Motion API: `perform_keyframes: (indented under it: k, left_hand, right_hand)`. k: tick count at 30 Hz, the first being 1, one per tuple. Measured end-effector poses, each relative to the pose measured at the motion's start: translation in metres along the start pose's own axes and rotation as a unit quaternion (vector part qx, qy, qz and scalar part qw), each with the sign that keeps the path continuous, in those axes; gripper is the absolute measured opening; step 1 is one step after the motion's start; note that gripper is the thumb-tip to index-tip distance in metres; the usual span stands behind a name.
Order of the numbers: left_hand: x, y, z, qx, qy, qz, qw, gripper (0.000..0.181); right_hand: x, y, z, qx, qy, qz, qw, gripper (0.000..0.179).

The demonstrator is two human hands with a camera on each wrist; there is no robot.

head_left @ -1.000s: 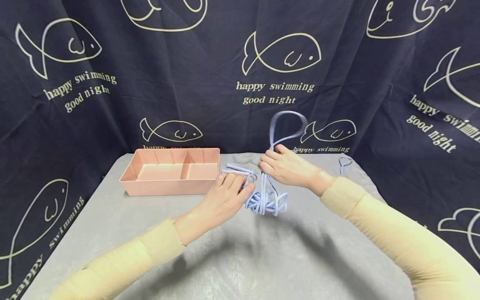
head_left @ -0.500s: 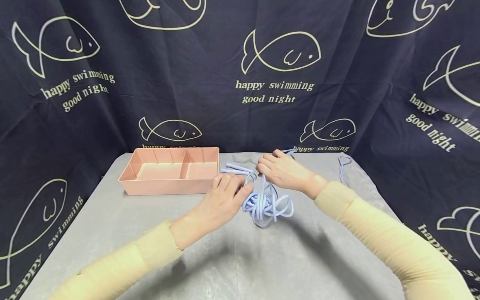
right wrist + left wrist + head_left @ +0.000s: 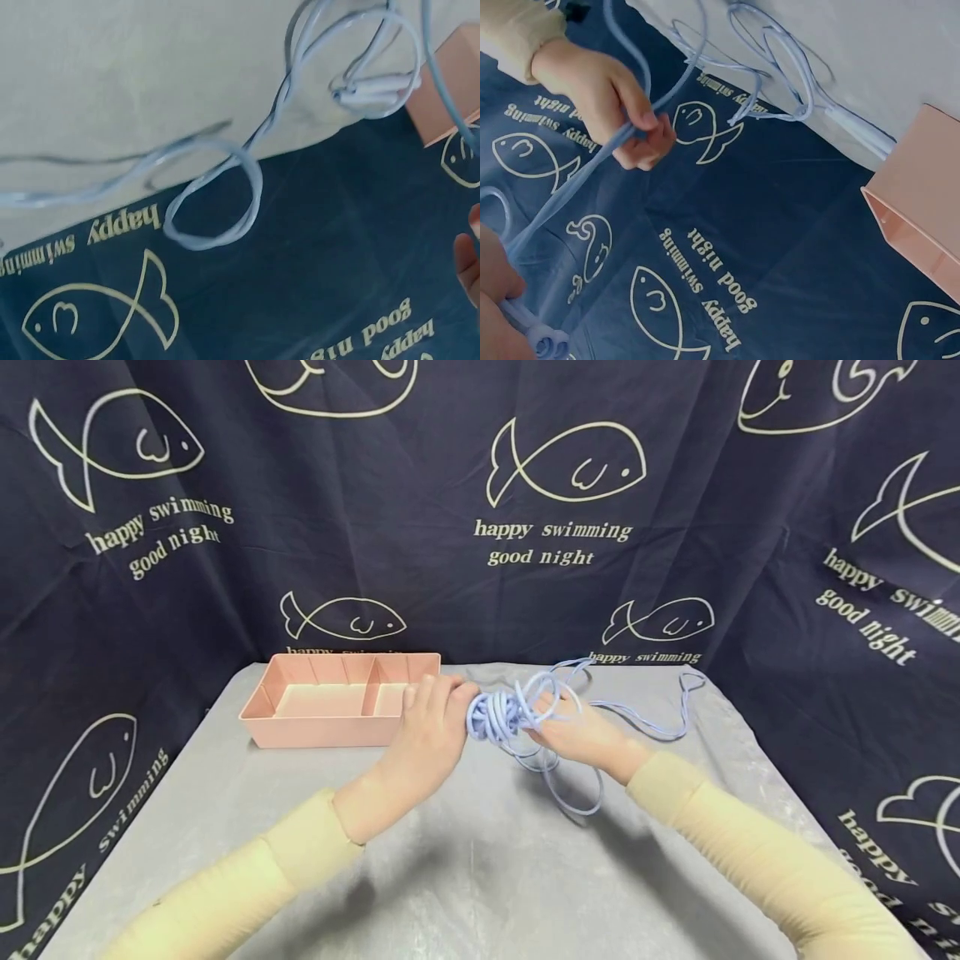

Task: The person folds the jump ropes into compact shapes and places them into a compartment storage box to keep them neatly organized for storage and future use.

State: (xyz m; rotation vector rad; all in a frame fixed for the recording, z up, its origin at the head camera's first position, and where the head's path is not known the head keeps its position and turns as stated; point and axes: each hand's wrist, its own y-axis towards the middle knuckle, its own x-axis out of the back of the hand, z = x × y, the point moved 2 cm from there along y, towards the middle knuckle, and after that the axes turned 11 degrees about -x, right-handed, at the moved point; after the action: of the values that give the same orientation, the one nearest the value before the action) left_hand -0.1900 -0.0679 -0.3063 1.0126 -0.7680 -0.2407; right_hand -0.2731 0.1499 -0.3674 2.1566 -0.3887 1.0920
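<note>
A light-blue jump rope is partly bunched into a tangled coil (image 3: pixel 495 717) above the table. My left hand (image 3: pixel 431 718) grips the coil's left end, its fingers pointing away from me. On the right, my right hand (image 3: pixel 581 731) pinches strands of the cord, partly covered by loose loops. The left wrist view has the cord (image 3: pixel 570 184) stretched between the two hands, with curled right fingers (image 3: pixel 649 142) around it. Two slim rope handles (image 3: pixel 371 90) lie beside the pink box in the right wrist view.
A pink two-compartment box (image 3: pixel 330 732) stands at the back left. Loose cord (image 3: pixel 660 727) trails over the grey table (image 3: pixel 480 893) toward the back right. A dark fish-print curtain (image 3: pixel 435 510) hangs right behind the table.
The coil has turned from hanging below the hands to lying sideways between them. My left hand has tilted upward. The big loop above my right hand is gone, and more cord shows at right.
</note>
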Motion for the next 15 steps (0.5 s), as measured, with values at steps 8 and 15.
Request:
perform_keyframes:
  k: [8,15]
  left_hand:
    - [-0.011,0.001,0.018,0.06,0.061,0.024,0.996,0.014]
    - [-0.024,-0.005,0.037,0.097,0.146,0.046,0.9835,0.013]
  right_hand:
    - [0.0,0.001,0.028,0.045,0.011,-0.072,0.9963,0.02]
    - [0.018,0.001,0.048,0.05,-0.018,-0.086,0.9949,0.015]
